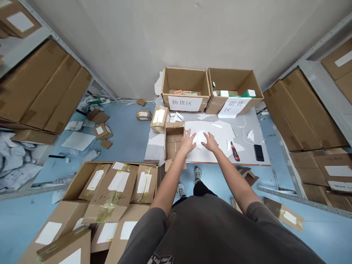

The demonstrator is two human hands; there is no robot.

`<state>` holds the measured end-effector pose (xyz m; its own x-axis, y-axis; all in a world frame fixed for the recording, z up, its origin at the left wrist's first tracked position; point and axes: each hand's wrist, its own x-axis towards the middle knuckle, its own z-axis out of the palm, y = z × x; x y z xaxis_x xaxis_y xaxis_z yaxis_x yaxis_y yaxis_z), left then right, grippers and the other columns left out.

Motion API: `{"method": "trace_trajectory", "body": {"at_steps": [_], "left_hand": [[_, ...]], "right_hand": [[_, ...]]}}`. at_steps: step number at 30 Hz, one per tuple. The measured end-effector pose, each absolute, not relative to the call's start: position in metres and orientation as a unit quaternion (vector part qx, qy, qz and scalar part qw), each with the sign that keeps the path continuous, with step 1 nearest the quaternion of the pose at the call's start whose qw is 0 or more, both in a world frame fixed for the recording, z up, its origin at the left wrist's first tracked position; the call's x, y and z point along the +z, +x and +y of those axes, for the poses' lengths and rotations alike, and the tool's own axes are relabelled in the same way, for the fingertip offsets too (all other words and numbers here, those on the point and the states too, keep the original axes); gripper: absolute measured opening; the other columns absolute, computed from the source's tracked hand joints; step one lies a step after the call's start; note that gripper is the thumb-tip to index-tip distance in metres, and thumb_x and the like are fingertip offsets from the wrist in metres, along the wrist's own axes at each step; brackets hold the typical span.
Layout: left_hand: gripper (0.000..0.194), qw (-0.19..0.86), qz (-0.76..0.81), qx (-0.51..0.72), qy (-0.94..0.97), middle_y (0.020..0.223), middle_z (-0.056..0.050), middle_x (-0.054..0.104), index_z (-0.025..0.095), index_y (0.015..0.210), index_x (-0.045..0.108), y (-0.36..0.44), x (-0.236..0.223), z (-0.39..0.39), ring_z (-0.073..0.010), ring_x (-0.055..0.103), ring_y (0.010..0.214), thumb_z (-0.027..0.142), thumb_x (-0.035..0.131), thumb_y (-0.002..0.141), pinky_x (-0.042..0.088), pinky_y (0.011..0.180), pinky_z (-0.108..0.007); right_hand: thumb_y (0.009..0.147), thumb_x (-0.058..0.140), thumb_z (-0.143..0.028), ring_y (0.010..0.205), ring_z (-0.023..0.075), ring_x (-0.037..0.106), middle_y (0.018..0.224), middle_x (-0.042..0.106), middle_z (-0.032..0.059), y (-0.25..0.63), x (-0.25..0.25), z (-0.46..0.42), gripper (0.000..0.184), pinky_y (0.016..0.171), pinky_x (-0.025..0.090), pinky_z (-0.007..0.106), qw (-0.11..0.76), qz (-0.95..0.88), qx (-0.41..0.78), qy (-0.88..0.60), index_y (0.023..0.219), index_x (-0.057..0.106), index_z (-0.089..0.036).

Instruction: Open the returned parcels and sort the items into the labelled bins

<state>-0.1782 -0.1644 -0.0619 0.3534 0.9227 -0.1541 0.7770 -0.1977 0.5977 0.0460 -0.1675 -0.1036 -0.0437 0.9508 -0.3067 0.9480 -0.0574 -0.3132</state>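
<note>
My left hand (pixel 188 142) has its fingers spread at the right side of an open cardboard box (pixel 172 146), beside a white sheet of paper (pixel 199 138). At the other side of the sheet is my right hand (pixel 210 142), fingers also apart, with the tips at the paper's edge. Neither hand is closed around anything. The small box stands on the table with its flaps open, and only brown cardboard shows inside it. Just behind it is a taped carton (pixel 160 119) with a white label.
Two large open boxes (pixel 186 79) with handwritten signs stand at the table's back. A red-and-black cutter (pixel 235 151) and a phone (pixel 259 153) lie to the right. Labelled cartons (pixel 119 183) fill a big box at lower left. Shelves (pixel 310 73) flank both sides.
</note>
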Motion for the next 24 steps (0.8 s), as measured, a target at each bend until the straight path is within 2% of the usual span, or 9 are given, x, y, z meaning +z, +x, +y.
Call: {"method": "trace_trajectory", "body": {"at_steps": [5, 8, 10, 13, 16, 19, 21, 24], "left_hand": [[0.062, 0.304, 0.592, 0.106, 0.739, 0.185, -0.008, 0.022, 0.028, 0.160, 0.057, -0.195, -0.097, -0.194, -0.0437, 0.007, 0.171, 0.035, 0.068, 0.099, 0.029, 0.133, -0.067], [0.065, 0.292, 0.619, 0.109, 0.720, 0.186, -0.005, 0.017, 0.030, 0.164, 0.053, -0.199, -0.116, -0.205, -0.0429, 0.005, 0.172, 0.034, 0.066, 0.100, 0.025, 0.136, -0.066], [0.067, 0.278, 0.630, 0.115, 0.716, 0.187, -0.002, 0.014, 0.031, 0.165, 0.051, -0.198, -0.122, -0.206, -0.0425, 0.003, 0.172, 0.034, 0.067, 0.100, 0.023, 0.137, -0.065], [0.067, 0.265, 0.630, 0.125, 0.719, 0.187, 0.000, 0.010, 0.032, 0.164, 0.052, -0.195, -0.122, -0.203, -0.0424, 0.001, 0.172, 0.034, 0.069, 0.100, 0.023, 0.137, -0.066], [0.066, 0.262, 0.630, 0.127, 0.720, 0.188, -0.001, 0.008, 0.032, 0.164, 0.051, -0.192, -0.116, -0.203, -0.0420, 0.002, 0.172, 0.034, 0.068, 0.100, 0.025, 0.136, -0.066], [0.067, 0.256, 0.641, 0.127, 0.712, 0.187, -0.003, 0.012, 0.031, 0.166, 0.048, -0.189, -0.106, -0.209, -0.0387, 0.006, 0.172, 0.035, 0.065, 0.101, 0.027, 0.136, -0.063], [0.066, 0.252, 0.649, 0.138, 0.705, 0.186, -0.005, 0.016, 0.029, 0.168, 0.046, -0.187, -0.095, -0.214, -0.0360, 0.010, 0.172, 0.037, 0.061, 0.103, 0.027, 0.137, -0.059], [0.065, 0.249, 0.661, 0.162, 0.689, 0.184, -0.009, 0.024, 0.026, 0.169, 0.045, -0.188, -0.076, -0.224, -0.0332, 0.019, 0.171, 0.040, 0.056, 0.106, 0.026, 0.138, -0.054]], "right_hand": [[0.099, 0.074, -0.037, 0.163, 0.0364, 0.033, 0.180, 0.028, 0.0205, 0.021, -0.183, -0.157, 0.085, 0.123, 0.044, 0.051, -0.057, -0.685, 0.285, -0.668, 0.174, 0.035, -0.024], [0.096, 0.077, -0.035, 0.159, 0.0394, 0.035, 0.178, 0.029, 0.0206, 0.018, -0.234, -0.150, 0.083, 0.118, 0.048, 0.053, -0.072, -0.685, 0.289, -0.665, 0.171, 0.042, -0.024], [0.096, 0.075, -0.033, 0.155, 0.0413, 0.035, 0.175, 0.035, 0.0205, 0.022, -0.257, -0.144, 0.071, 0.115, 0.049, 0.054, -0.063, -0.692, 0.268, -0.667, 0.163, 0.054, -0.021], [0.101, 0.060, -0.022, 0.147, 0.0389, 0.041, 0.160, 0.052, 0.0191, 0.029, -0.271, -0.134, 0.042, 0.111, 0.050, 0.048, -0.028, -0.704, 0.241, -0.667, 0.141, 0.073, -0.018], [0.101, 0.047, -0.011, 0.130, 0.0336, 0.056, 0.137, 0.066, 0.0183, 0.033, -0.265, -0.129, 0.043, 0.102, 0.053, 0.040, -0.034, -0.699, 0.260, -0.666, 0.130, 0.079, -0.017], [0.100, 0.044, -0.010, 0.114, 0.0309, 0.066, 0.130, 0.069, 0.0183, 0.035, -0.239, -0.127, 0.047, 0.097, 0.054, 0.038, -0.026, -0.690, 0.271, -0.670, 0.132, 0.078, -0.016], [0.098, 0.044, -0.010, 0.111, 0.0305, 0.068, 0.131, 0.070, 0.0175, 0.036, -0.208, -0.125, 0.048, 0.098, 0.053, 0.039, 0.019, -0.691, 0.260, -0.674, 0.130, 0.078, -0.015], [0.094, 0.044, -0.011, 0.115, 0.0302, 0.069, 0.130, 0.071, 0.0151, 0.035, -0.149, -0.121, 0.049, 0.103, 0.054, 0.039, 0.136, -0.700, 0.242, -0.657, 0.127, 0.078, -0.017]]}}
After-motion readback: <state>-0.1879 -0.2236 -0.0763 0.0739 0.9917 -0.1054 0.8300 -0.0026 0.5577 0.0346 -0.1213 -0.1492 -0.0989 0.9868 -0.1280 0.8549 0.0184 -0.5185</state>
